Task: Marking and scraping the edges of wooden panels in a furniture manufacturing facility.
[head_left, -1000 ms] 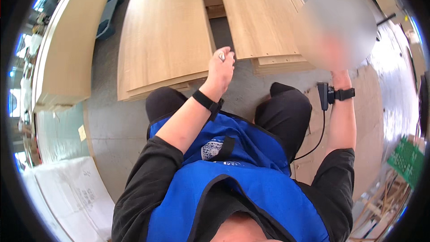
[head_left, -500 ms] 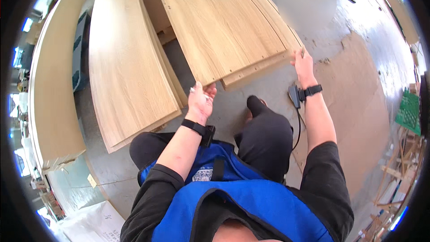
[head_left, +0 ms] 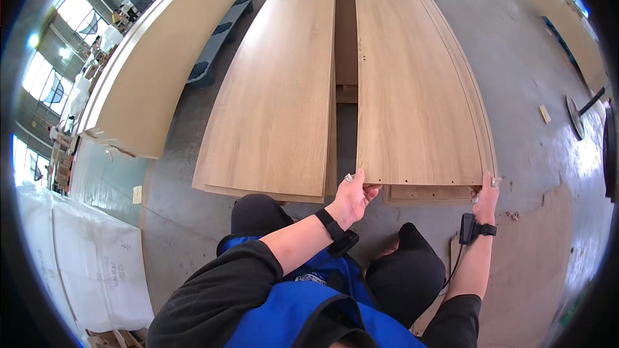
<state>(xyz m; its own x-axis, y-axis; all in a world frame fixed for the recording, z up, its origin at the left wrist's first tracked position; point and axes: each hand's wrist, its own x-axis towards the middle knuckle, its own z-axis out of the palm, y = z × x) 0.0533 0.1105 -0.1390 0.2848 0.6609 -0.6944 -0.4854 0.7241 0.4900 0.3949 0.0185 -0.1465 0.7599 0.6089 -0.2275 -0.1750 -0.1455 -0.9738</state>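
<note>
A long wood-grain panel [head_left: 419, 96] lies ahead of me on the right, with a row of small dark holes along its near edge. My left hand [head_left: 353, 198] is closed on its near left corner, thumb on top and fingers below. At the near right corner my right hand [head_left: 487, 194] grips the same panel; some of its fingers are hidden underneath. Below sits another drilled board [head_left: 429, 194], its near end showing under the held one. To the left lies a second stack of wood-grain panels [head_left: 277, 103], apart from my hands, with a dark gap between.
A tall stack of pale boards [head_left: 151, 77] stands at left beside a dark pallet [head_left: 219, 38]. White wrapped packages [head_left: 90, 258] are at lower left. Flattened cardboard [head_left: 535, 258] covers floor at right. A round-based stand [head_left: 575, 118] stands farther right.
My view has turned, so the panels now point straight ahead. Both hands keep hold of the same panel's near corners, which now sits in line with the stack at left.
</note>
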